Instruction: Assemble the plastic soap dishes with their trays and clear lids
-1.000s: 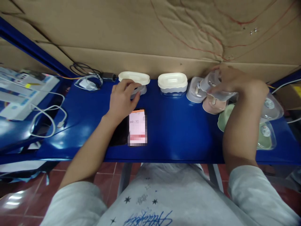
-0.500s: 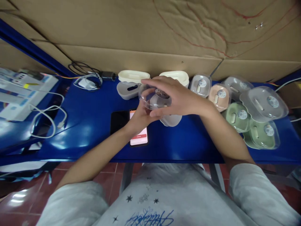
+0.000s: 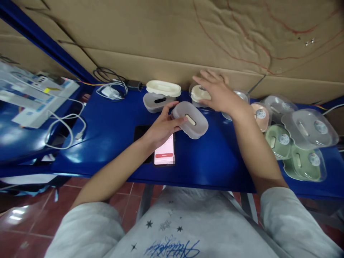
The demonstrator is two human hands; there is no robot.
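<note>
My left hand grips a grey, rounded plastic box piece by its left end, the thumb on top near the cream bar in its slot. The piece is held tilted above the blue table. My right hand is spread over a cream tray at the back, which has a clear cover around it; thumb and fingers lie about the cover, partly hiding it. Left of that, another cream tray stands behind a grey slotted piece.
On the right sit several clear-covered boxes, among them a peach one, a green one and a grey one. A lit phone lies beside my left forearm. Cables and a cardboard wall are behind.
My right hand brought a clear-covered grey piece from the right to my left hand. It then moved the clear cover to the back cream tray, leaving the grey piece in my left hand.
</note>
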